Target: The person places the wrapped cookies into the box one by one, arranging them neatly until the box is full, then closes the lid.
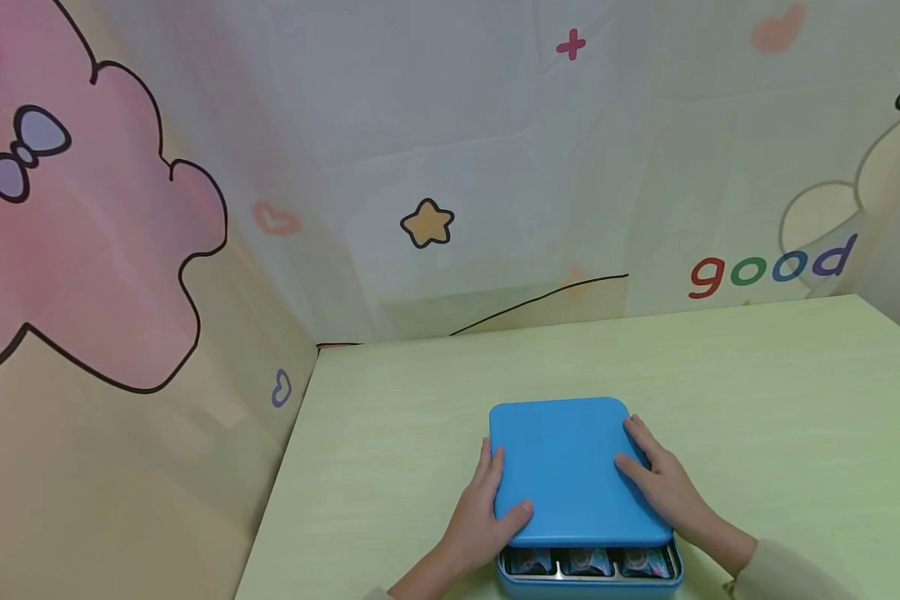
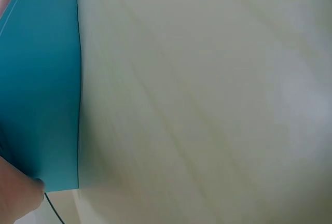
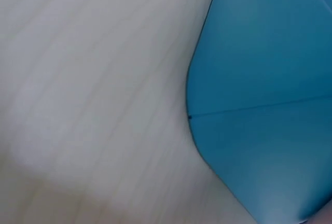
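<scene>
A blue lid [image 1: 570, 471] with rounded corners lies over a blue box [image 1: 592, 590] in the head view. Along the near side the lid leaves a gap, where several dark, shiny wrapped packets [image 1: 587, 562] show in silvery compartments. My left hand [image 1: 478, 518] holds the lid's left edge, thumb on top near the front corner. On the opposite edge, my right hand [image 1: 669, 487] grips the lid with its thumb on top and fingers along the side. Smooth blue walls [image 2: 41, 89] fill part of the left wrist view, and a blue side [image 3: 259, 63] appears in the right wrist view.
The box stands on a pale green tabletop [image 1: 390, 433]. Behind the table hangs a printed cloth [image 1: 495, 167] with a star and the word "good". Another printed wall covering [image 1: 105, 467] borders the table's left edge.
</scene>
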A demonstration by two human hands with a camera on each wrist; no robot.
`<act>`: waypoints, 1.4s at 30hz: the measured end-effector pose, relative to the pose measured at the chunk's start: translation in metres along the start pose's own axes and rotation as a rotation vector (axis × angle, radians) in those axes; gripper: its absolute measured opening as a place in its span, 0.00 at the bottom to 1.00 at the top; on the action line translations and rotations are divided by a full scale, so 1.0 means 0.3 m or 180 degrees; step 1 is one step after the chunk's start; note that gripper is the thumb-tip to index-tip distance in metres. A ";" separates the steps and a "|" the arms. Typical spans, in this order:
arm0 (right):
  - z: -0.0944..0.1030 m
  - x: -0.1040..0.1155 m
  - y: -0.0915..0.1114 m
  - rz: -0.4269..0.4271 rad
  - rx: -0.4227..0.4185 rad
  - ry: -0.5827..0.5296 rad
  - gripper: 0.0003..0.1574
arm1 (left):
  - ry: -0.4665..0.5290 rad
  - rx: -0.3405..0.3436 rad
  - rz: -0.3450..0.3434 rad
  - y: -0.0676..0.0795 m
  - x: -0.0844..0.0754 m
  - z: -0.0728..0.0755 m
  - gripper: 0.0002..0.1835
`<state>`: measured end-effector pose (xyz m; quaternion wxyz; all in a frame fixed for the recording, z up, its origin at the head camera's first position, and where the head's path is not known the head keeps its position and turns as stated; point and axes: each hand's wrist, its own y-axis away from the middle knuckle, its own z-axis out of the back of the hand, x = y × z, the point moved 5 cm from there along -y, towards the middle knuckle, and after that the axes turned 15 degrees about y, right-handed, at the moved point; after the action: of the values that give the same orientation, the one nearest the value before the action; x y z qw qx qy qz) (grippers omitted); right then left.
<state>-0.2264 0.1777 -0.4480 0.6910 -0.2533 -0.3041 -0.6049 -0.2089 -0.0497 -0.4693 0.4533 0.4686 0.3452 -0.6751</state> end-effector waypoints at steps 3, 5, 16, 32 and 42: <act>0.001 0.003 0.002 -0.0018 0.0010 -0.0057 0.42 | -0.0004 -0.0008 -0.0002 -0.001 0.004 -0.002 0.42; 0.002 0.005 0.003 -0.0025 0.0011 -0.0081 0.42 | -0.0012 -0.0019 -0.0012 0.000 0.004 -0.002 0.42; 0.004 0.013 0.017 -0.0185 0.0094 -0.0029 0.43 | 0.0047 -0.0007 0.0037 0.007 -0.008 -0.006 0.42; -0.004 0.014 0.039 -0.0347 0.0248 0.0009 0.44 | 0.0015 0.0042 0.0056 0.030 -0.011 -0.015 0.42; -0.006 0.017 0.056 -0.0406 0.0309 -0.0004 0.44 | 0.0040 0.0089 0.0205 0.055 -0.003 -0.023 0.43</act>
<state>-0.2092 0.1751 -0.4453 0.6624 -0.1999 -0.3490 -0.6321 -0.1910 -0.0490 -0.4714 0.4661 0.4900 0.3233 -0.6620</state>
